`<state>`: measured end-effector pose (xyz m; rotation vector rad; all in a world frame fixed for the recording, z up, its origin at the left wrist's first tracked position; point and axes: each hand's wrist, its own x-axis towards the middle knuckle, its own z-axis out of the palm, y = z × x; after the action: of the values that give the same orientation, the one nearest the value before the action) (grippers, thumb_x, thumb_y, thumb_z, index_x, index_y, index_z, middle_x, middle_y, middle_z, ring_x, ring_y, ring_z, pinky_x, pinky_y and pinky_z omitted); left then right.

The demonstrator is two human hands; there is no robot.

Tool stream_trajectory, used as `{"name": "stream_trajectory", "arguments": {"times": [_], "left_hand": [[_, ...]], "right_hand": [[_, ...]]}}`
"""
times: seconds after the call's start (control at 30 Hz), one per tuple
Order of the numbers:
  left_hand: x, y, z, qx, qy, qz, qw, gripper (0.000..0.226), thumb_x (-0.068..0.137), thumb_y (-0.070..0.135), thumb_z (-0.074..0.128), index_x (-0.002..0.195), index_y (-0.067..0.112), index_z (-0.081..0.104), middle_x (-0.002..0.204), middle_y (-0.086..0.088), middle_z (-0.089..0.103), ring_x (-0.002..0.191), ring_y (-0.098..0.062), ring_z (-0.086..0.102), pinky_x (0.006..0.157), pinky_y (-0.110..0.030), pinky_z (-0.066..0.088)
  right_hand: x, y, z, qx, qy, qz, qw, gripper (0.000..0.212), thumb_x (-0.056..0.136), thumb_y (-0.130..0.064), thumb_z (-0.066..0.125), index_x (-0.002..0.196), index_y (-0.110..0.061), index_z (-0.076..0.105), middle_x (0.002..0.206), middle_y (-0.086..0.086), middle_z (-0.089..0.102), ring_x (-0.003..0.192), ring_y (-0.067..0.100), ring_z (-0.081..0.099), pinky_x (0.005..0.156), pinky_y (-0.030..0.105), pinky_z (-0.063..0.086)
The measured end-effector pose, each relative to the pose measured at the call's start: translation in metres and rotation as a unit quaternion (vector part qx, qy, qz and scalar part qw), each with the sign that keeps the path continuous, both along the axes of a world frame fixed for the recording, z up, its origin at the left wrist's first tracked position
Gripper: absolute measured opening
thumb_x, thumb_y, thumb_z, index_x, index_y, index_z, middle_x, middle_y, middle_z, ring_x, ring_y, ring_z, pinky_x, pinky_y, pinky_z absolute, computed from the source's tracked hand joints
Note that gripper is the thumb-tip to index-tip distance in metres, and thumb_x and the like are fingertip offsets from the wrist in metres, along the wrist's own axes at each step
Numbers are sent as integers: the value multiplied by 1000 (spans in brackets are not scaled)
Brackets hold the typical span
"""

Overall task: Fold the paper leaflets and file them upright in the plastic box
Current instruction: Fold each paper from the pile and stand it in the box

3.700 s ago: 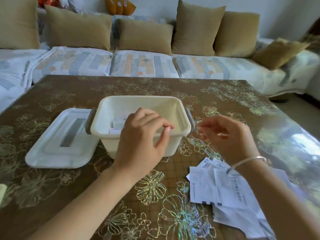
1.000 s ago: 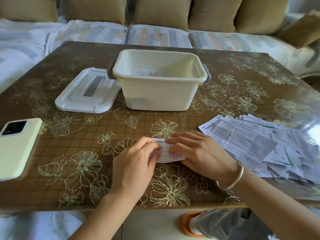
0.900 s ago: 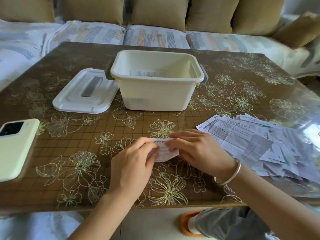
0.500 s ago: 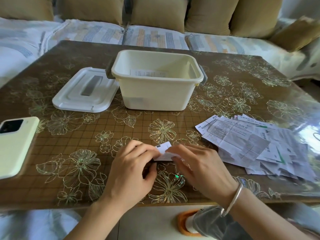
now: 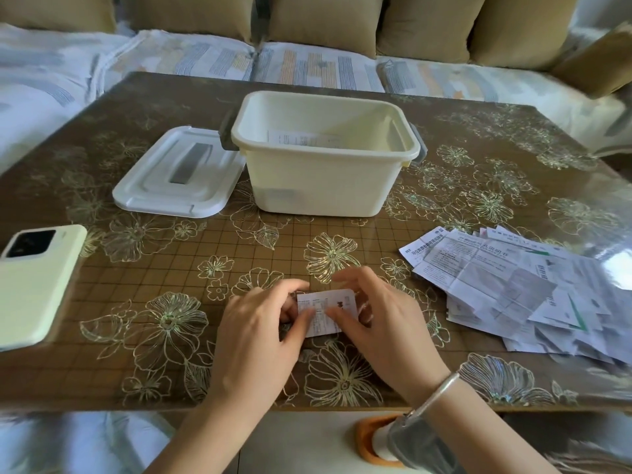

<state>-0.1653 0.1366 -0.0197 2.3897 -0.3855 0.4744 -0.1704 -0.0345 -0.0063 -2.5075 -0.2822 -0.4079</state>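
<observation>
From your hands, the plastic box [image 5: 321, 186] stands at 12 o'clock on the table [image 5: 478, 159], open on top, with a leaflet already filed [image 5: 304, 138] standing against its far wall. Its lid [image 5: 178, 176] lies flat at 11 o'clock, its right edge just beside the box's left handle. A pale phone [image 5: 34, 282] lies face down at 9 o'clock, well apart from your hands and close to the table's left edge. The loose pile of unfolded leaflets [image 5: 530, 292] spreads out at 3 o'clock, near your right hand but not touching it. Nothing lies between your hands and the box, only bare flowered tabletop. Beyond the table, at 12 o'clock, the sofa [image 5: 307, 66] carries a row of tan cushions [image 5: 325, 18].

The folded leaflet [image 5: 325, 311] is a small rectangle low over the table near its front edge, held between both hands. Your left hand [image 5: 253, 343] curls its fingers round the leaflet's left edge, with the thumb tip laid on the printed face. Your right hand [image 5: 383, 330] arches over the right edge, thumb pressed onto the middle of the paper and the fingers bent behind the far side. A silver bracelet [image 5: 434, 393] sits on your right wrist.
</observation>
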Motion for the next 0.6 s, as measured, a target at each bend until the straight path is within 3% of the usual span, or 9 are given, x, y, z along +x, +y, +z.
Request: {"name": "stream_trajectory", "arguments": {"times": [0.13,0.2,0.27,0.47,0.6], "left_hand": [[1,-2,-1,26,15,8,999,35,77,25,78,110,21,67,87,15,58,73,-7,52,71,-25,46],[1,-2,-1,29,24,14,999,38,78,28,75,114,21,64,108,9,58,78,-10,55,71,-26,50],[1,-2,-1,34,19,8,999,34,78,29,70,110,21,63,115,8,55,83,-10,57,71,-25,51],[1,0,0,50,-9,-24,998,7,80,26,67,85,21,68,91,16,62,85,-8,53,66,-24,49],[6,9,3,-17,-2,-57,998,22,89,40,58,85,25,74,85,21,66,82,-2,56,67,-25,50]], "right_hand": [[3,0,-2,-51,-8,9,999,31,79,-34,72,108,-29,60,103,-16,56,90,6,54,65,28,52],[4,0,-1,-73,-15,8,997,31,79,-34,71,107,-30,62,110,-13,54,98,9,53,63,26,52],[5,-2,1,-99,-32,34,994,25,79,-35,69,103,-29,64,110,-13,56,99,11,52,68,27,52],[9,-18,5,-119,-9,161,980,29,82,-51,59,100,-30,68,106,-17,63,100,6,54,81,27,49],[12,-20,10,-130,-62,166,976,19,90,-38,56,94,-24,68,90,-14,68,83,6,63,69,28,52]]}}
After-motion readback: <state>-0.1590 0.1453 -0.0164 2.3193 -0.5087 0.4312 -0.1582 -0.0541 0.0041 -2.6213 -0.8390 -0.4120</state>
